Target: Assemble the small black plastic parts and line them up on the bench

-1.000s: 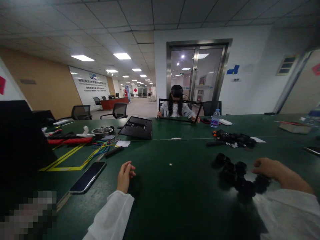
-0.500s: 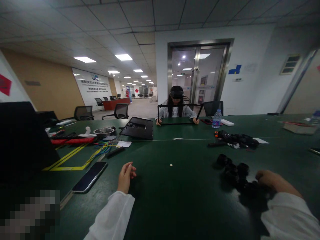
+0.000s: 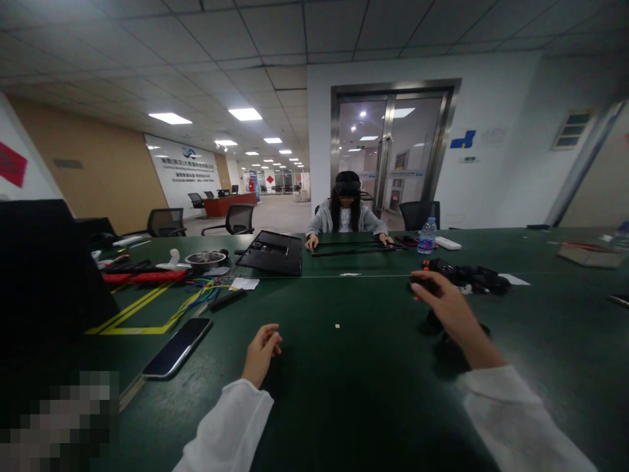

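Observation:
My left hand (image 3: 263, 354) hovers over the green table (image 3: 314, 393), fingers loosely curled and apart, holding nothing. Nearest to it are a dark-screened phone (image 3: 177, 349) on its left and a tiny pale scrap (image 3: 337, 326) on its right. Farther out, my right hand (image 3: 445, 305) has its thumb and fingers closed around a small black piece (image 3: 428, 284), mostly hidden by the fingers. Beneath its wrist lie several black round parts (image 3: 453, 347), partly covered by the forearm. A heap of black parts (image 3: 484, 278) lies just beyond the hand.
Opposite sits a person (image 3: 348, 206) with both hands on a black rectangular frame (image 3: 351, 252). A black panel (image 3: 272, 254), metal bowl (image 3: 205, 258), coloured wires (image 3: 196, 296) and red tool (image 3: 160, 276) lie to the left. A water bottle (image 3: 427, 236) stands at the back right.
My right hand has moved forward and left from the round parts to the small black piece. My left hand has shifted slightly right. The person opposite has lowered the frame towards the table.

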A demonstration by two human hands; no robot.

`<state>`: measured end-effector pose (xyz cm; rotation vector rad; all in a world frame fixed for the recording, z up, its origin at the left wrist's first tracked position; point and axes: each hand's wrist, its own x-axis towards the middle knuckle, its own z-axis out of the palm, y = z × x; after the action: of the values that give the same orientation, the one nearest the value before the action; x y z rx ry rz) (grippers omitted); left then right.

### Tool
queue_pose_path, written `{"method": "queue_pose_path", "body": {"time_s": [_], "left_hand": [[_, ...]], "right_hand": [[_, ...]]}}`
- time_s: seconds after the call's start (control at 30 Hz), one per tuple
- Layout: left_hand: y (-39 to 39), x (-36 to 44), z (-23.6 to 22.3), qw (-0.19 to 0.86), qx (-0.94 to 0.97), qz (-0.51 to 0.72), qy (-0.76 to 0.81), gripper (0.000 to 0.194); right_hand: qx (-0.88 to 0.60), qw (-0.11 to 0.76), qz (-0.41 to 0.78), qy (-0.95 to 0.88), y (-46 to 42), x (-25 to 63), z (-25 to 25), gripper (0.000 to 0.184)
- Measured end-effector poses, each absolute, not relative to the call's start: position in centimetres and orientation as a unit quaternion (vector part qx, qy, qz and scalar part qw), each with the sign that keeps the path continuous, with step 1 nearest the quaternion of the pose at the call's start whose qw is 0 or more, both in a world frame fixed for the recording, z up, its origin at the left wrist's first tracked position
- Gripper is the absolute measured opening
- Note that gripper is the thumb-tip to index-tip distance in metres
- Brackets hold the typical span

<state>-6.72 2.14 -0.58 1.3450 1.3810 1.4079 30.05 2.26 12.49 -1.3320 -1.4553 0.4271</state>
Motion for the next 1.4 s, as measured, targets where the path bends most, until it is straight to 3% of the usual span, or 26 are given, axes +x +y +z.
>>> {"method": "queue_pose_path", "body": {"time_s": [0.07, 0.13, 0.2, 0.37, 0.47, 0.63, 0.77, 0.83, 1.1, 1.4], "left_hand": [[1.8, -6.1, -0.5, 0.369, 0.556, 0.522, 0.531, 0.029], [1.5, -5.6, -0.2, 0.358, 0.595, 0.494, 0.523, 0.027], [1.1, -5.2, 0.0, 0.347, 0.635, 0.462, 0.512, 0.026], [-0.3, -2.7, 0.8, 0.338, 0.737, 0.387, 0.44, 0.045], [-0.8, -0.9, 1.0, 0.343, 0.755, 0.379, 0.412, 0.042], [-0.7, 0.0, 0.9, 0.353, 0.708, 0.413, 0.451, 0.015], [-0.7, -0.4, 0.9, 0.374, 0.686, 0.426, 0.456, 0.032], [-1.0, -0.5, 1.2, 0.38, 0.697, 0.412, 0.447, 0.039], [-1.6, -0.7, 1.8, 0.398, 0.691, 0.402, 0.45, 0.033], [-1.2, -0.6, 1.4, 0.414, 0.676, 0.418, 0.444, 0.033]], "right_hand": [[-0.47, 0.592, 0.34, -0.56, 2.6, 24.8, 9.8, 0.034], [-0.423, 0.559, 0.482, -0.526, 2.6, 20.8, 6.6, 0.033], [-0.422, 0.502, 0.551, -0.517, 2.1, 18.2, 4.0, 0.033], [-0.45, 0.431, 0.52, -0.583, 0.7, 16.3, 2.3, 0.031], [-0.445, 0.42, 0.502, -0.611, 0.5, 16.1, 2.6, 0.03], [-0.444, 0.369, 0.486, -0.656, 0.3, 15.8, 2.6, 0.032], [-0.421, 0.338, 0.482, -0.69, -0.1, 16.0, 2.9, 0.034], [-0.415, 0.336, 0.483, -0.694, -0.4, 16.2, 3.0, 0.037], [-0.423, 0.358, 0.513, -0.655, -0.6, 16.4, 2.7, 0.05], [-0.414, 0.403, 0.56, -0.594, 0.0, 16.7, 2.4, 0.041]]}}
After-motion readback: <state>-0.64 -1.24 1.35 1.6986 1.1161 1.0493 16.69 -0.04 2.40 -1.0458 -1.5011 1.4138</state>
